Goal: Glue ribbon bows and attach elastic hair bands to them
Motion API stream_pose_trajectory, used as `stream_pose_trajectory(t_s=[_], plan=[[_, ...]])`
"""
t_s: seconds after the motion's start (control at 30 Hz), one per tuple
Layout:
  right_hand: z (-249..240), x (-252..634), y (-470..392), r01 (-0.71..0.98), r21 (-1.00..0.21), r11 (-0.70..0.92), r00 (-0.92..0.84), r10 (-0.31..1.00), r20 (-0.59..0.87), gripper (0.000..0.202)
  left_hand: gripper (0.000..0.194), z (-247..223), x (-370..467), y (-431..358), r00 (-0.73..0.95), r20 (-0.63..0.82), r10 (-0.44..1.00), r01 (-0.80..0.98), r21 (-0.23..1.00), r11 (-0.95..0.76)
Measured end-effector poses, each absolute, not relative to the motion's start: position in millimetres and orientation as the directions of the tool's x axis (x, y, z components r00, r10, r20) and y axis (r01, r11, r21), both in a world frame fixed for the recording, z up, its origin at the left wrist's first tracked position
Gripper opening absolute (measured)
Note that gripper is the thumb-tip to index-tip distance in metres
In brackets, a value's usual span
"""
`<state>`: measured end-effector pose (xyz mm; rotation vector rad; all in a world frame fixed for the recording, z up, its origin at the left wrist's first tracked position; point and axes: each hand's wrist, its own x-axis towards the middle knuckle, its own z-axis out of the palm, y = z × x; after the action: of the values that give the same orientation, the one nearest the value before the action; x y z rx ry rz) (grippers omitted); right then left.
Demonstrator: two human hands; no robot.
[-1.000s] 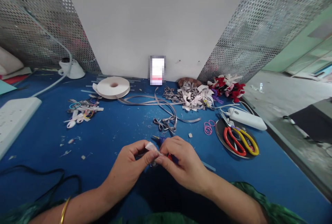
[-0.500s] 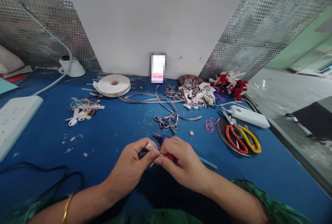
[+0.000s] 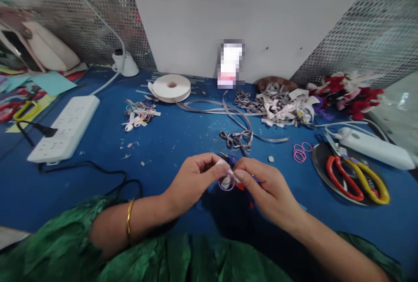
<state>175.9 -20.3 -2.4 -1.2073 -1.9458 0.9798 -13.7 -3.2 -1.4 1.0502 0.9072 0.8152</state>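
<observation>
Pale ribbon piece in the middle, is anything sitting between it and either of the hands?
Nothing visible does. The left hand and the right hand both pinch the pale ribbon piece in their fingertips. The blue tool behind them, partly hidden by the right hand, blocks neither.

Left hand [image 3: 192,182]: bare, as is the right hand [image 3: 267,190]. A narrow gold-coloured bangle [image 3: 129,223] encircles the left forearm, between the hand and the left sleeve [image 3: 65,238]; its surface is glossy and rounded. The left sleeve is green — loose, crinkled, with a ruffled end just beyond the bangle. The right sleeve [image 3: 369,247] is dark green, visible at the far end of the right forearm [image 3: 313,229] from the hand. Garment front [image 3: 192,260], below both hands: matching green cloth — gathered into soft vertical folds.
</observation>
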Motion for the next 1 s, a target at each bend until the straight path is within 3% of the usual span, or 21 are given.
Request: stream_pose_trajectory(t_s=[0.13,0.7,1.0], plan=[[-3.0,176.4,-21.1,0.437,-0.849,0.296,-0.377,0.918,0.127,0.034,0.018,-0.6,-13.8,-3.5,0.418,-0.207,0.884,-0.08,0.961,0.263],[-3.3,173.7,-23.4,0.467,-0.822,0.324,-0.394,0.909,0.135,0.039,0.015,3.7,-15.1,-5.1,0.387,-0.154,0.909,0.144,0.984,0.105],[-4.1,170.7,-25.8,0.451,-0.83,0.327,-0.384,0.911,0.15,0.031,0.017,3.1,-16.7,-8.1,0.324,-0.15,0.934,0.102,0.987,0.123]])
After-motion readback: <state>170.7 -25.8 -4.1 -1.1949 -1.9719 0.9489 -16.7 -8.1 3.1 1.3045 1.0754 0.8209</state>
